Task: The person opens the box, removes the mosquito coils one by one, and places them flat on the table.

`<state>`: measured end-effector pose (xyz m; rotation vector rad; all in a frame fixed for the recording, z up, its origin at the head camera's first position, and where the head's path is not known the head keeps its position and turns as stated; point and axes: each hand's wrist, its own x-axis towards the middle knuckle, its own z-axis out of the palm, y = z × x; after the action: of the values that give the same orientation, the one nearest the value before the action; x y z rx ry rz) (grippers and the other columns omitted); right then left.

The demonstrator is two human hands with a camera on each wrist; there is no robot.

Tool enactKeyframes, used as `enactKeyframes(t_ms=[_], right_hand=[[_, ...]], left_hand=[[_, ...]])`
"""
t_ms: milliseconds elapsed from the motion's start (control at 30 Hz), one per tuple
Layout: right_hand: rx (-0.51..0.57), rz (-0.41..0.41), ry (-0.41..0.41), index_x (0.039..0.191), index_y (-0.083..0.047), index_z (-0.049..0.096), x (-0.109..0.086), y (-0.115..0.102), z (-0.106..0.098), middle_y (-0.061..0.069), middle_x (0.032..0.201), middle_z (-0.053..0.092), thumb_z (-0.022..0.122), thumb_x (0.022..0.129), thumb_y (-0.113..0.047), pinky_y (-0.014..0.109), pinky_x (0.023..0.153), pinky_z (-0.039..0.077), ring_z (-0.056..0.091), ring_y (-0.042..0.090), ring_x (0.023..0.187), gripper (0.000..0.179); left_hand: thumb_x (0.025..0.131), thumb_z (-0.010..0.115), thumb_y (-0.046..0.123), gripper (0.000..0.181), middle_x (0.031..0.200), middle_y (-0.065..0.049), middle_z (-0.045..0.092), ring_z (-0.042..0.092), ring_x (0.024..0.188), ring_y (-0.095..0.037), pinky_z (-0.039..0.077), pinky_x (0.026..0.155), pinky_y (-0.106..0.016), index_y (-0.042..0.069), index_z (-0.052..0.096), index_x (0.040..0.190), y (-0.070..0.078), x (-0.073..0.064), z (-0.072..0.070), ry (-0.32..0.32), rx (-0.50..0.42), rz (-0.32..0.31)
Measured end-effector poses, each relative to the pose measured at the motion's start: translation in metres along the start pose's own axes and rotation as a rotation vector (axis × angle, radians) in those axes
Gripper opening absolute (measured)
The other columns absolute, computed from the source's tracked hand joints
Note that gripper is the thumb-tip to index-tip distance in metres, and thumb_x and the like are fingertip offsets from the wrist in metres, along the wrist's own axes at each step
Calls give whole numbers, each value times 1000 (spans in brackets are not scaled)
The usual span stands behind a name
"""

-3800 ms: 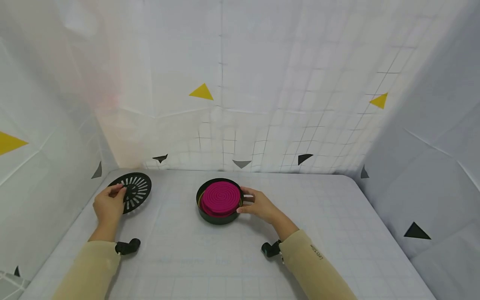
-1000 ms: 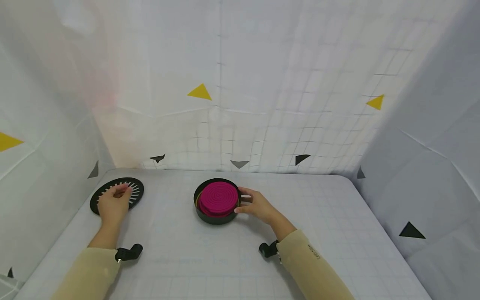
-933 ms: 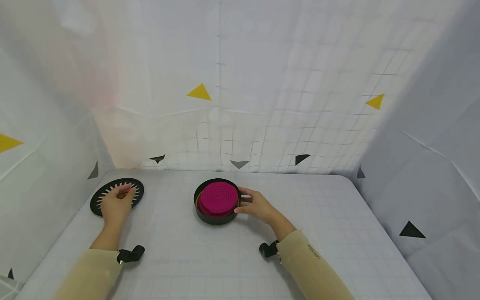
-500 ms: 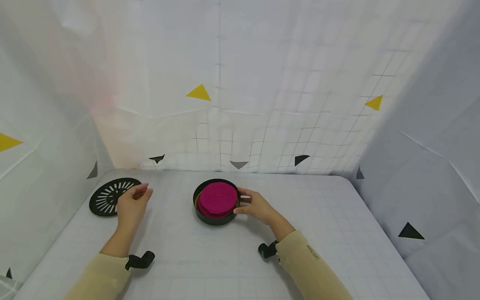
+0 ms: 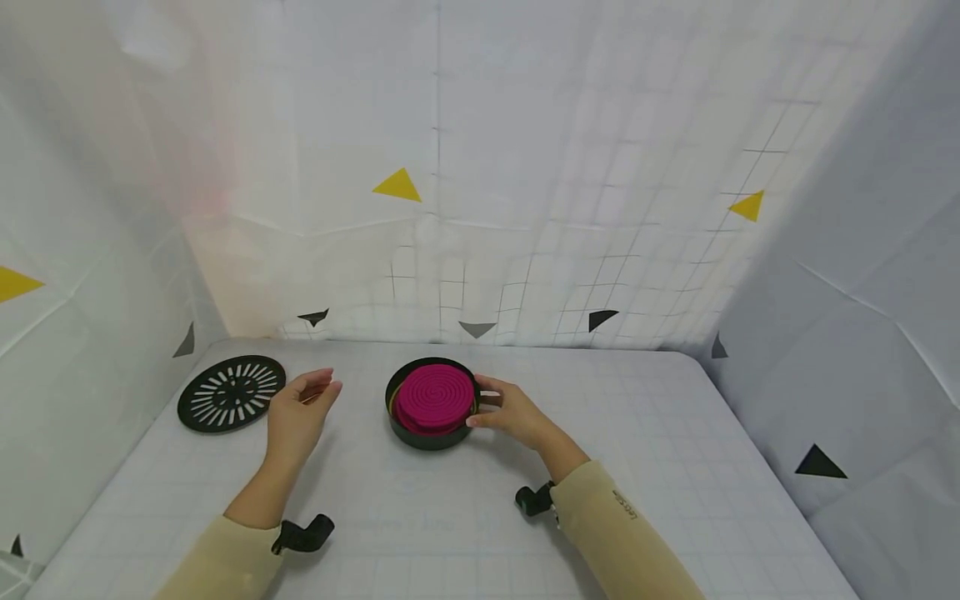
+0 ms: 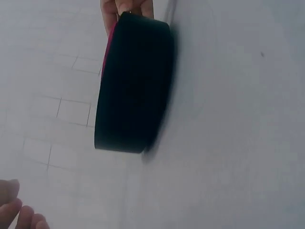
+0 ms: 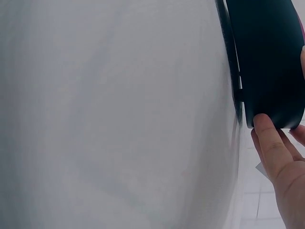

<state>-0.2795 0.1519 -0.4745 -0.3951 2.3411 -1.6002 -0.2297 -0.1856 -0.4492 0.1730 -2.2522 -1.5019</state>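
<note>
A shallow, round dark container (image 5: 428,442) stands on the table and holds a magenta item with a spiral top (image 5: 437,395). A thin yellow-green edge shows beside the magenta. My right hand (image 5: 517,414) grips the container's right side; in the right wrist view its fingers (image 7: 269,138) lie against the wall (image 7: 269,62). To the left, a flat, round black slotted disc (image 5: 232,394) lies on the table. Between disc and container, my left hand (image 5: 298,414) hovers with thumb and fingers apart, holding nothing. Left wrist view: the container (image 6: 136,86) side-on, my left fingertips (image 6: 26,217) at lower left.
The white table (image 5: 420,533) has rounded far corners and a faint grid. White sheeting (image 5: 525,167) with yellow and dark triangles encloses the back and both sides. A small black device (image 5: 303,533) sits on the left wrist, another (image 5: 534,500) on the right.
My left hand, which first held the slotted disc tilted, has set it flat, let go and moved right. My right hand and the container stay in place.
</note>
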Motion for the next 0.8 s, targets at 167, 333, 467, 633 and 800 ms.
enactKeyframes(t_ms=[167, 333, 467, 633, 800], right_hand=[[-4, 9, 2, 153, -10, 40, 0, 0, 0, 11, 154, 44, 85, 81, -10, 47, 106, 45, 49, 33, 135, 85], [2, 6, -4, 153, -9, 40, 1, 0, 0, 12, 154, 43, 84, 81, -10, 48, 106, 45, 49, 34, 135, 85], [17, 8, -6, 153, -9, 40, 0, 0, 0, 12, 154, 43, 84, 81, -9, 48, 106, 45, 49, 34, 136, 85], [21, 6, -6, 153, -8, 39, -1, -1, 0, 12, 154, 43, 84, 81, -8, 47, 106, 45, 49, 34, 136, 85], [13, 6, -4, 153, -8, 39, -1, -2, 0, 12, 155, 43, 84, 81, -8, 46, 106, 44, 49, 34, 136, 85]], left_hand=[[93, 74, 19, 31, 115, -14, 70, 65, 105, -23, 46, 77, -6, 2, 70, 119, 3, -4, 10, -23, -30, -1], [92, 75, 18, 34, 120, -14, 69, 63, 106, -23, 47, 80, -7, 2, 69, 122, 7, -7, 19, -87, -90, 3], [91, 76, 19, 41, 126, -12, 66, 61, 112, -23, 48, 83, -9, 4, 65, 127, 10, -7, 26, -171, -148, -2], [92, 76, 23, 47, 132, -11, 62, 59, 119, -25, 48, 87, -13, 5, 62, 132, 13, -5, 34, -242, -160, -12], [91, 77, 25, 51, 134, -12, 61, 58, 121, -27, 49, 98, -29, 6, 60, 135, 15, -3, 42, -276, -167, -30]])
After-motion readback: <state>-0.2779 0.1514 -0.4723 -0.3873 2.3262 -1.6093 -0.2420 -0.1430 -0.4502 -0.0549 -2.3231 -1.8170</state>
